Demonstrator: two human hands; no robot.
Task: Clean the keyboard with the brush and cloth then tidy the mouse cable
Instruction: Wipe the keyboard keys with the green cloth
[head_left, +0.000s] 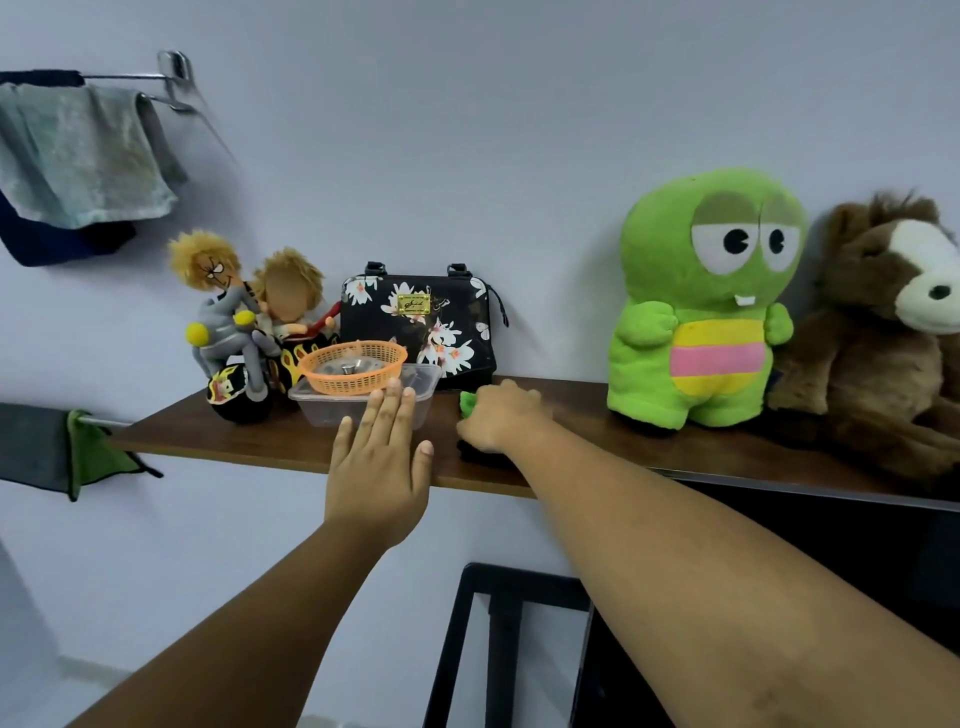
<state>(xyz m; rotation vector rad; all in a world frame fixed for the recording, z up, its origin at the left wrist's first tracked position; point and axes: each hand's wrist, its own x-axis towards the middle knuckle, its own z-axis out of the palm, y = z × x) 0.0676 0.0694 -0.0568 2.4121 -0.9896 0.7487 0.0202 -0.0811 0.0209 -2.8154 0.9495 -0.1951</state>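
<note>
Forearms: both of our bare arms reach up from the bottom edge toward the shelf (260, 447), the right one crossing in front of a dark frame (498, 623) below.
Right hand: our right hand (501, 418) lies knuckles-up on the shelf, fingers curled down over a cloth; we read it as gripping the cloth, though the fingertips are hidden.
Cloth: the cloth (469, 404) is green and dark, bunched under our right hand on the wooden shelf, between the clear box and the green plush; only a green corner and a dark edge show.
Left hand: our left hand (379, 467) is flat and spread, fingers straight, holding nothing; its fingertips overlap the front of the clear box, and we cannot tell whether they touch it.
Clear box: a plastic box (332, 410) sits on the shelf, with an orange basket (353, 364) resting on top of it.
Bag: a black flowered bag (421, 322) stands against the wall behind the box.
Dolls: two yellow-haired dolls on a toy motorbike (239, 332) stand at the shelf's left end.
Plush toys: a green plush (701, 306) stands upright to the right of the cloth, with a brown plush (878, 332) just beside it.
Wall: a grey towel (78, 156) hangs on a rail at upper left, and a grey-and-green cloth (78, 452) hangs lower down at the left edge.
</note>
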